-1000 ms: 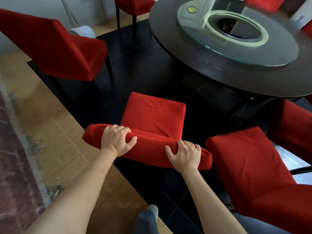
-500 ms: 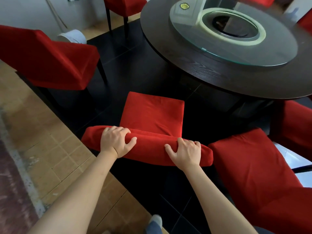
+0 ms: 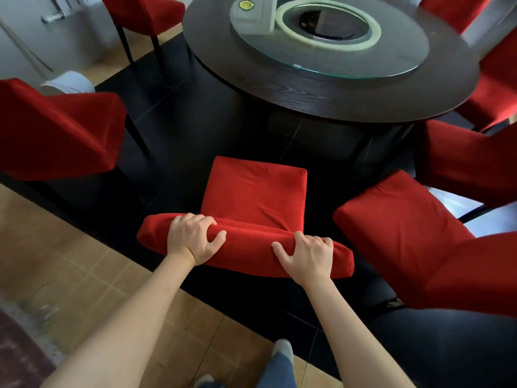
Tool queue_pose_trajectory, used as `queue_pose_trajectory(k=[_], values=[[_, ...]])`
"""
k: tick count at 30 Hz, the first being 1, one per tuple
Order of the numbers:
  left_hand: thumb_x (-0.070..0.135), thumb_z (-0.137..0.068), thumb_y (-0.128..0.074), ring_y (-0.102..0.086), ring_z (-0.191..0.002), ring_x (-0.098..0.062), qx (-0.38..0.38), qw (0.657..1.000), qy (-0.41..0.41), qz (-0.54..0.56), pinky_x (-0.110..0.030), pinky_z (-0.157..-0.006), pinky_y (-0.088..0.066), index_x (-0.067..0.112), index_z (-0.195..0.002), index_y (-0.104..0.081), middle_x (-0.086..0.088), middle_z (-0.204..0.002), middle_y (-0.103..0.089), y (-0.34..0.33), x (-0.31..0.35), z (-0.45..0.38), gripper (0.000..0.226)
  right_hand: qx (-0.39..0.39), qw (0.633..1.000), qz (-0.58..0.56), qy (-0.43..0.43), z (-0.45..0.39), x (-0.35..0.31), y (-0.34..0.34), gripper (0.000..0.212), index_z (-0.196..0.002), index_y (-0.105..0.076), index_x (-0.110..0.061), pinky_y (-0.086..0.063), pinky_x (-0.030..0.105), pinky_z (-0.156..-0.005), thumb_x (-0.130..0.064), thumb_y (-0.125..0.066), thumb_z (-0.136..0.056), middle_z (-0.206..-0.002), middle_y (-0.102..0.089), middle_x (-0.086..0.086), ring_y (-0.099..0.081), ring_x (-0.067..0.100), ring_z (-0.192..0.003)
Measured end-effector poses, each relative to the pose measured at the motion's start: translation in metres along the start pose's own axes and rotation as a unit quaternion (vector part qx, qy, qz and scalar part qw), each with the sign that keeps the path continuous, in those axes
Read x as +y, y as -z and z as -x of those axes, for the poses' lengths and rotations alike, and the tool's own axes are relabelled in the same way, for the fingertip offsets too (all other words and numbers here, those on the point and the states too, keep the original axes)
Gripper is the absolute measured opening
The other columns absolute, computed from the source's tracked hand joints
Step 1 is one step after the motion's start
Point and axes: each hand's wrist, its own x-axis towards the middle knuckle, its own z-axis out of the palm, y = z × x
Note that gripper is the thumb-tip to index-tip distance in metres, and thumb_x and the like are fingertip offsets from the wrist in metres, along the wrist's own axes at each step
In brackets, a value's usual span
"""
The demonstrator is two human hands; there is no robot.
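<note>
A red upholstered chair point(image 3: 253, 197) stands in front of me, its seat facing a round dark table point(image 3: 330, 93). My left hand point(image 3: 193, 238) grips the top of the chair's backrest at its left half, fingers curled over the far side and thumb on the near side. My right hand point(image 3: 306, 254) grips the same backrest top at its right half in the same way. The chair's legs are hidden under the seat and backrest.
More red chairs ring the table: one at left point(image 3: 56, 130), one at right point(image 3: 419, 242), others behind. A glass turntable point(image 3: 402, 56) lies on the table with a white ring point(image 3: 372, 37) on it. Black floor under the table meets tan tiles point(image 3: 70, 261) at left. My foot point(image 3: 282, 351) shows below.
The chair with both my hands on its backrest has moved closer to the table, and my view has shifted forward. My grips have not changed.
</note>
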Motion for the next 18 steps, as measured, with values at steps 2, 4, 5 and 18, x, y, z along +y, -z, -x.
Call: queue_pose_trajectory(k=[2,4,5,18], values=[[0.060,-0.078,-0.031,-0.063,-0.082,-0.024,-0.006,1.000,-0.016,0.004,-0.039,-0.080,-0.043,0.018,-0.087,-0.072,0.002,-0.082,-0.071,0.002,-0.005,0.002,0.060,0.005,1.000,-0.004,-0.018,0.013,-0.006,-0.002,0.065,-0.076,-0.058,-0.014,-0.038,0.040,-0.087,-0.073,-0.032,-0.082,-0.070,-0.063,-0.001,-0.062,0.021,-0.072],[0.061,-0.078,-0.030,-0.063,-0.082,-0.024,-0.008,0.999,-0.031,0.005,-0.039,-0.081,-0.043,0.018,-0.088,-0.073,0.002,-0.082,-0.071,0.003,-0.008,0.004,0.062,0.010,0.999,-0.011,-0.033,0.025,-0.011,-0.005,0.063,-0.079,-0.061,-0.014,-0.038,0.042,-0.088,-0.071,-0.036,-0.083,-0.074,-0.065,0.000,-0.062,0.023,-0.077],[0.061,-0.078,-0.029,-0.063,-0.082,-0.023,-0.007,0.999,-0.036,0.002,-0.039,-0.081,-0.042,0.018,-0.088,-0.073,0.002,-0.082,-0.070,0.003,-0.008,0.005,0.063,0.015,0.999,-0.013,-0.040,0.029,-0.013,-0.007,0.062,-0.082,-0.062,-0.013,-0.037,0.043,-0.090,-0.070,-0.038,-0.084,-0.077,-0.066,0.001,-0.062,0.023,-0.081],[0.056,-0.080,-0.031,-0.060,-0.065,-0.024,0.001,0.996,-0.083,0.036,-0.035,-0.071,-0.045,0.012,-0.079,-0.072,0.001,-0.067,-0.066,0.007,-0.028,-0.012,0.060,0.029,0.995,-0.004,-0.099,0.022,-0.037,-0.011,0.073,-0.095,-0.068,-0.016,-0.033,0.050,-0.099,-0.070,-0.022,-0.080,-0.092,-0.068,0.001,-0.060,0.025,-0.097]])
